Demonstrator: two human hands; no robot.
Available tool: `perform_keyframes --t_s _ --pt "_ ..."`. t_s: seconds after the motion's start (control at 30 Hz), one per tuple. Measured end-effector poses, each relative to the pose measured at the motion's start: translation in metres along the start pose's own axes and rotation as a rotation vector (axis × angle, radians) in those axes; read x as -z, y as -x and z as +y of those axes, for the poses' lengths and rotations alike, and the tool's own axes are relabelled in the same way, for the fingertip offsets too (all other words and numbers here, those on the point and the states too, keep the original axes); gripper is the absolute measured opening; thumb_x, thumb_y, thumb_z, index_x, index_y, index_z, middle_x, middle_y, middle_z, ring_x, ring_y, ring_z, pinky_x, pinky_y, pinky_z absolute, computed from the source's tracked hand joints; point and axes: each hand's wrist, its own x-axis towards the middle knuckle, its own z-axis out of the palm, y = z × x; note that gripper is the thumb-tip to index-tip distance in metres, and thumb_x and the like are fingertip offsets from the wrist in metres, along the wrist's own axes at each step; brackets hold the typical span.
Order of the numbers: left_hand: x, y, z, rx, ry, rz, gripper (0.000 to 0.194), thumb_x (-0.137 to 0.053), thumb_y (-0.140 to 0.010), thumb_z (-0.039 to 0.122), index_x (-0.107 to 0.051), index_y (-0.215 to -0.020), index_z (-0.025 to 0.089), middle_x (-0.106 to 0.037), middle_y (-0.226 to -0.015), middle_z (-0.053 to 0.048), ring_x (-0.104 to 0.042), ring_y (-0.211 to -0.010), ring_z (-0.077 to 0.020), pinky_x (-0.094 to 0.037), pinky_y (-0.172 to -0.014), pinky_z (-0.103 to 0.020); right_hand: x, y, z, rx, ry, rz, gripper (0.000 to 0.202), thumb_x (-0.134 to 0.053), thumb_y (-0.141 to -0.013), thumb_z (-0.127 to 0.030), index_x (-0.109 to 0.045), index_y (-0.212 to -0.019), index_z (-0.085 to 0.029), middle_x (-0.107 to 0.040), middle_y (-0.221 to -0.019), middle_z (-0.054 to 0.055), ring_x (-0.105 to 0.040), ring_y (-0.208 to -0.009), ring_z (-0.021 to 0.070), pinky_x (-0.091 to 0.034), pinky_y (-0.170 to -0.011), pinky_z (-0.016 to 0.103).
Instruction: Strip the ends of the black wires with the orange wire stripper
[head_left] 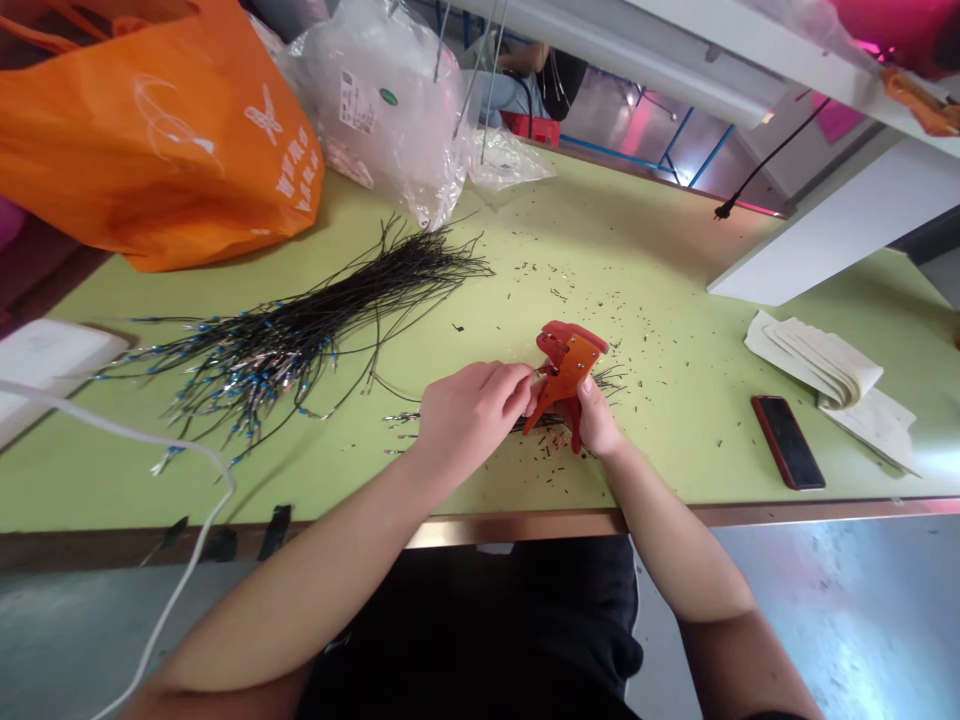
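My right hand is wrapped round the handles of an orange-red wire stripper, held upright over the green table. Close by on the left, my left hand pinches a thin black wire at the tool's jaws; its fingertips partly hide the wire's end. Beneath both hands lies a small bunch of black wires, mostly covered, with metal ends showing at the left. A large bundle of black wires with blue and silver terminals spreads out farther left.
Black wire scraps litter the table. A phone and folded papers lie at right. An orange bag and a clear plastic bag stand behind the bundle. A white cable crosses the left edge. Beyond, a person sits.
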Motion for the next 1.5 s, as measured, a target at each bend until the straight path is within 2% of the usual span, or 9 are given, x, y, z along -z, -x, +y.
perform_keyframes --t_s 0.3,0.47,0.7,1.0,1.2,1.5 --pt "0.001 -0.001 0.006 -0.079 0.02 -0.002 0.011 -0.064 -0.097 0.014 -0.071 -0.089 0.02 -0.069 -0.064 0.004 -0.064 -0.057 -0.0126 -0.04 -0.051 -0.027 0.001 0.0 0.008 -0.052 -0.034 0.133 0.064 -0.06 -0.084 -0.083 -0.065 -0.113 -0.026 -0.074 -0.094 0.009 -0.074 -0.099 0.0297 -0.067 -0.077 0.046" --pt "0.001 -0.001 0.007 -0.09 0.033 0.01 0.011 -0.064 -0.096 0.013 -0.069 -0.09 0.019 -0.07 -0.065 0.004 -0.064 -0.056 -0.0123 -0.041 -0.052 -0.026 -0.001 0.0 0.005 -0.075 -0.054 0.154 0.063 -0.064 -0.082 -0.08 -0.066 -0.113 -0.026 -0.073 -0.098 0.01 -0.073 -0.102 0.0304 -0.067 -0.079 0.047" --pt "0.005 -0.002 0.01 -0.133 0.039 0.04 0.011 -0.063 -0.096 0.011 -0.067 -0.093 0.021 -0.067 -0.063 0.005 -0.06 -0.054 -0.0109 -0.042 -0.052 -0.026 0.0 0.003 0.007 -0.065 -0.015 0.153 0.065 -0.059 -0.082 -0.084 -0.064 -0.111 -0.026 -0.072 -0.097 0.01 -0.071 -0.103 0.0317 -0.066 -0.077 0.046" --pt "0.006 -0.001 0.011 -0.12 0.068 0.063 0.009 -0.067 -0.095 0.012 -0.065 -0.096 0.02 -0.068 -0.065 0.005 -0.061 -0.055 -0.0123 -0.043 -0.051 -0.027 0.003 0.006 0.007 0.0 0.036 0.159 0.066 -0.058 -0.081 -0.085 -0.064 -0.115 -0.029 -0.068 -0.107 0.011 -0.069 -0.106 0.0334 -0.066 -0.078 0.048" --pt "0.006 0.001 0.01 -0.126 0.071 0.066 0.01 -0.066 -0.095 0.012 -0.064 -0.098 0.021 -0.066 -0.063 0.006 -0.059 -0.054 -0.0118 -0.044 -0.052 -0.027 0.004 0.006 0.009 -0.002 0.064 0.175 0.067 -0.057 -0.08 -0.086 -0.065 -0.114 -0.028 -0.067 -0.107 0.011 -0.068 -0.101 0.0326 -0.064 -0.081 0.049" --pt "0.008 0.001 0.012 -0.143 0.106 0.059 0.015 -0.067 -0.092 0.009 -0.064 -0.097 0.023 -0.07 -0.069 0.005 -0.061 -0.055 -0.0112 -0.044 -0.052 -0.027 0.002 0.008 0.005 0.013 0.095 0.176 0.064 -0.054 -0.083 -0.085 -0.067 -0.11 -0.028 -0.065 -0.101 0.009 -0.065 -0.086 0.0276 -0.061 -0.073 0.044"
